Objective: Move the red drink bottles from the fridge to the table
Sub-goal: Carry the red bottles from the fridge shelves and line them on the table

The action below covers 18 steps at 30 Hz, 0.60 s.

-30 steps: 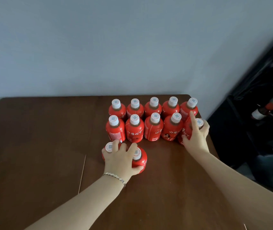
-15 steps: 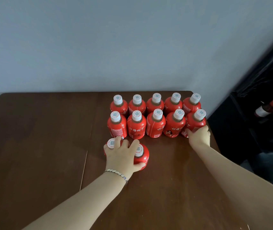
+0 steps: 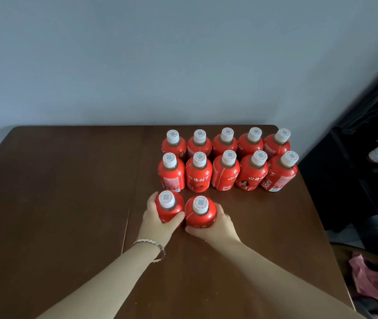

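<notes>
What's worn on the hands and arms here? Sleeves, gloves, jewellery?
No sleeves or gloves in view. Left hand: thin silver-coloured link bracelet at the wrist. Right hand: nothing worn at the wrist. No ring visible on either hand.

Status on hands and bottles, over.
Left hand grips one red white-capped plastic drink bottle; right hand grips the neighbouring bottle. Both upright on the brown wooden table. Ten more bottles rowed close behind.

A home room, likely a dining corner, dark wooden table stood against a plain pale wall, crumpled pink cloth lay at lower right.
</notes>
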### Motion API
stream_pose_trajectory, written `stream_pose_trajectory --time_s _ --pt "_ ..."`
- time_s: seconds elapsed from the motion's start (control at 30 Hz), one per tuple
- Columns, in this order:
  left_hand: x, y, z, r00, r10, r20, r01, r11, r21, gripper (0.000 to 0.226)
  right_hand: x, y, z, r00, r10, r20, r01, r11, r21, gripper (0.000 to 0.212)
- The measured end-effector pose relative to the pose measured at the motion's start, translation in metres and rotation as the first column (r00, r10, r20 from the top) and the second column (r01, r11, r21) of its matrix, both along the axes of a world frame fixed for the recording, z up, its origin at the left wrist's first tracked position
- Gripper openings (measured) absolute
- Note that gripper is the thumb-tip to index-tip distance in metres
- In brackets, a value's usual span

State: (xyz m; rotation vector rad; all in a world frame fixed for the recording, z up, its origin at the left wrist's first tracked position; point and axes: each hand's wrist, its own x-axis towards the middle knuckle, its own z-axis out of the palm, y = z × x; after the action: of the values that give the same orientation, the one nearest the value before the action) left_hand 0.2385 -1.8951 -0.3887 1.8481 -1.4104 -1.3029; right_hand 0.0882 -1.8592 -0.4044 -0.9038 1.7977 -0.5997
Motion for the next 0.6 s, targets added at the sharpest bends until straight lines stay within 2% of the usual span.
stream_pose_trajectory --time_s 0.23,0.43,0.6 --pt "-0.007 -0.017 0.001 0.994 0.046 -0.101 -0.046 0.999 0.001 0.081 0.01 -0.027 -0.004 0.99 -0.138 -0.013 0.137 0.99 -0.03 0.088" --pt "-0.01 -0.033 -0.007 0.981 0.098 -0.169 -0.085 0.993 0.082 0.089 0.008 -0.032 -0.007 0.993 -0.115 -0.014 0.115 0.993 -0.009 0.081" --pt "-0.012 -0.037 -0.008 0.972 0.115 -0.204 -0.097 0.991 0.097 0.085 0.001 -0.03 -0.009 0.997 -0.041 -0.067 0.04 0.999 -0.005 0.08"
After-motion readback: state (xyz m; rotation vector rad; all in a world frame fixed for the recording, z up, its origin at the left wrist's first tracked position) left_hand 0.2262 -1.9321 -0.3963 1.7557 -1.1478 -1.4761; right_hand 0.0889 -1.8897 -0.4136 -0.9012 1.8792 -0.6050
